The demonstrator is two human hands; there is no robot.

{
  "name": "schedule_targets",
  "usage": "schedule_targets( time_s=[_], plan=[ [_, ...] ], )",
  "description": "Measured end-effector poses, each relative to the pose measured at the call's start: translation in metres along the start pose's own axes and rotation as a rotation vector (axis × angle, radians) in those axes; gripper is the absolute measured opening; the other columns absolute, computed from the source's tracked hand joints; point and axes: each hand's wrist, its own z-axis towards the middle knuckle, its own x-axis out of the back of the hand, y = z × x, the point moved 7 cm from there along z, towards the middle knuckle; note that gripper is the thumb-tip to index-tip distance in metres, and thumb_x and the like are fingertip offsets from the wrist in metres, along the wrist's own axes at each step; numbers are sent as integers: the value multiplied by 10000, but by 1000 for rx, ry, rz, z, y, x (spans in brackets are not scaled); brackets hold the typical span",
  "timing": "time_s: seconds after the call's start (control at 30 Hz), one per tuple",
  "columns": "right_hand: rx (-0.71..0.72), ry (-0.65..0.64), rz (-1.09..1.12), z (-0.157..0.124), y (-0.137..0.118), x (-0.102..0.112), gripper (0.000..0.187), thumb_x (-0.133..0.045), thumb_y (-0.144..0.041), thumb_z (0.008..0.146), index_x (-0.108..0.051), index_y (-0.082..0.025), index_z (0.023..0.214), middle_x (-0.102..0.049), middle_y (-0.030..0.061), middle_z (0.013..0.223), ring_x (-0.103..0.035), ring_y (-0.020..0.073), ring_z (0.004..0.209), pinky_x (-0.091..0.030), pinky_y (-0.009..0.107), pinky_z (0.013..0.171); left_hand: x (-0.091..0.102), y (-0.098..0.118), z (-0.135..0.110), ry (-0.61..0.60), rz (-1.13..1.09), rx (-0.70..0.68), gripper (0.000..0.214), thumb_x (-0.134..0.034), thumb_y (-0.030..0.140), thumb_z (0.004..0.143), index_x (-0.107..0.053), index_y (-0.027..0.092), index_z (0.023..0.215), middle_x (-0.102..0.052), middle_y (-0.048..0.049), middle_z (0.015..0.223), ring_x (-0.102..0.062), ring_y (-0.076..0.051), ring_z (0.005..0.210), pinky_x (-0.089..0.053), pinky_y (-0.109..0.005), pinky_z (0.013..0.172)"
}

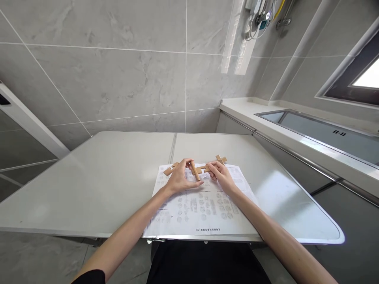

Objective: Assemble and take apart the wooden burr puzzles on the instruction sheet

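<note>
Between the thumb and fingers of my left hand (181, 177) is a wooden puzzle stick (195, 171), held at a slant above the paper. My right hand (219, 173) pinches the right end of a flat notched wooden puzzle piece (201, 169). The notched piece's left end meets the stick; whether they interlock I cannot tell. Behind my left hand lies another notched wooden piece (168, 171), partly hidden by the fingers. A cross-shaped wooden piece (220, 159) rests just beyond my right hand. Beneath both hands spreads a printed instruction sheet (201, 221) with small diagrams.
The white folding table (89, 181) has a seam across its middle and stands by a grey tiled wall (118, 83). At the right runs a counter (237, 104) with a sink (319, 130). Pipes and cables (262, 19) hang on the wall at upper right.
</note>
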Motion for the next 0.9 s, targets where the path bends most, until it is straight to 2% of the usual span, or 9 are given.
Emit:
schedule_targets(
  time_s=[0.2,0.37,0.57,0.77,0.9],
  plan=[
    [-17,3,-13,0,3,0,479,-742,-695,889,-687,-222,940,-453,-61,606,-377,124,548,-287,267,499,0,0,0,-46,-11,-15,839,-929,434,701,-499,272,1403,-658,-72,1339,-675,-284,1166,-548,-452,1043],
    [-35,1,-16,1,8,-1,477,-736,-693,894,-694,-225,971,-465,-63,604,-357,120,534,-269,265,494,1,-6,1,-23,15,14,866,-950,523,656,-510,255,1351,-660,-74,1266,-664,-290,1113,-549,-475,1007],
    [-60,0,-21,0,5,-2,489,-754,-701,868,-695,-224,957,-468,-63,598,-346,115,525,-260,262,488,2,-10,0,-57,14,-1,836,-940,494,688,-527,271,1381,-679,-70,1253,-682,-274,1103,-549,-449,1011],
    [-79,30,-18,1,9,-2,518,-764,-727,837,-691,-226,947,-468,-64,595,-342,111,509,-261,258,475,4,-14,4,-25,37,7,882,-950,560,653,-535,261,1373,-699,-70,1200,-691,-282,1049,-540,-488,1032],
    [-74,73,-15,6,13,9,517,-754,-732,844,-675,-229,933,-457,-59,624,-336,111,513,-263,262,471,10,-14,4,-39,49,-2,840,-945,496,660,-546,280,1367,-708,-52,1243,-707,-268,1060,-549,-460,1031]
  ],
)
